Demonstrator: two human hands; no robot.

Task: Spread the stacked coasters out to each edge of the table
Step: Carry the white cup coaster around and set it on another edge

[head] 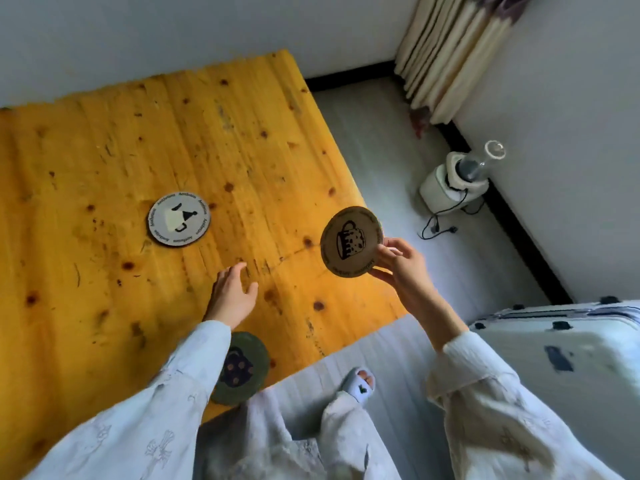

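My right hand grips a tan round coaster with a mug drawing, holding it tilted in the air above the right edge of the yellow wooden table. A white round coaster lies flat near the table's middle. A dark green coaster rests at the near edge, partly hidden by my left sleeve. My left hand hovers over the table with fingers apart, holding nothing.
A white suitcase stands on the floor at the right. A small white appliance with a cord sits by the wall, near a curtain. My slippered foot is beside the table's near corner.
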